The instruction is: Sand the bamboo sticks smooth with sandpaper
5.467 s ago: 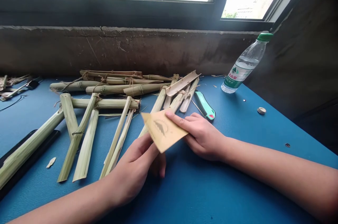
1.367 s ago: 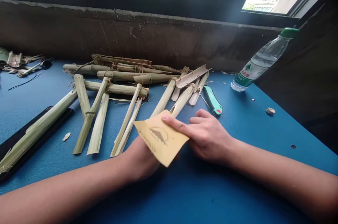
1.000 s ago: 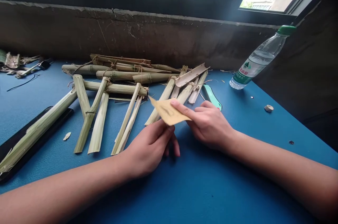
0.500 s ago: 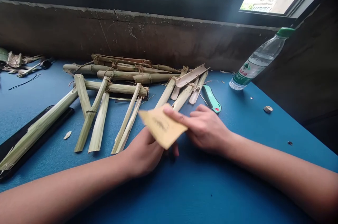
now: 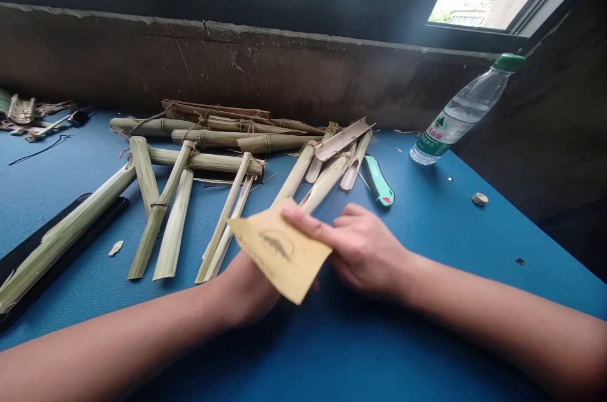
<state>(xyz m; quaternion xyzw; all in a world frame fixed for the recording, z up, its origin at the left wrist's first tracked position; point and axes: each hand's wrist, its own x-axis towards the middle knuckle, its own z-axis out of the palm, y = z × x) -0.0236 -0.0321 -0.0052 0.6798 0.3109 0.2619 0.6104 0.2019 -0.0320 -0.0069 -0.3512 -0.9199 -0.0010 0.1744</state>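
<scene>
My right hand pinches a square of yellowish sandpaper, thumb on top. Its printed back, with a dark emblem and lettering, faces up. Behind the sheet is my left hand; its fingers are mostly covered, so whether it grips anything is hidden. Beyond both hands, split bamboo pieces lean against one another. Left of them stand several upright bamboo strips along a horizontal bamboo piece.
Tied bamboo lengths lie along the wall. A turquoise folding tool rests right of the bamboo, near a water bottle. At left, a long bamboo strip lies over a black flat object. The table is blue.
The sandpaper has moved down and to the left and turned flatter toward me, showing more of its print. Both hands have shifted slightly down and left.
</scene>
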